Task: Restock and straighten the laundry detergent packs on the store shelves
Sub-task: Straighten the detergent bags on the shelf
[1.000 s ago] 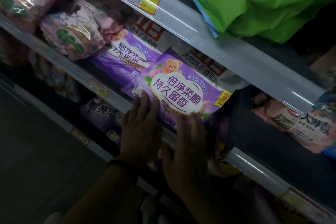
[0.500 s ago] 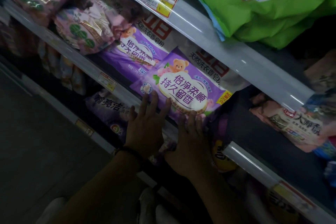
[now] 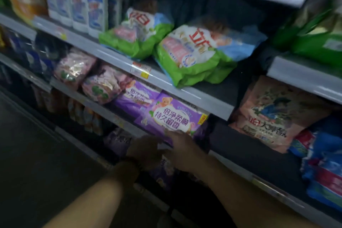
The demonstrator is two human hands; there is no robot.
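Note:
A purple detergent pack (image 3: pixel 172 118) with a bear picture lies at the front of the middle shelf (image 3: pixel 118 118), slightly askew. A second purple pack (image 3: pixel 137 96) lies behind it to the left. My right hand (image 3: pixel 183 152) touches the front pack's lower edge with straight fingers. My left hand (image 3: pixel 146 151), a dark band on its wrist, is beside it at the shelf's front rail, below the pack and apart from it. Both hands are blurred and hold nothing.
Two green packs (image 3: pixel 194 55) lie on the shelf above, with white-blue bottles (image 3: pixel 74 0) to their left. Pink packs (image 3: pixel 74 68) sit left of the purple ones. A dark gap (image 3: pixel 231 135), then a salmon pack (image 3: pixel 273 114) and blue packs (image 3: pixel 323 168) lie to the right. More purple packs (image 3: pixel 118 139) are below.
The view has pulled back and up, showing more shelves. Both hands have slid down from the purple pack's face; the left one has come off it, and the right one touches only its lower edge.

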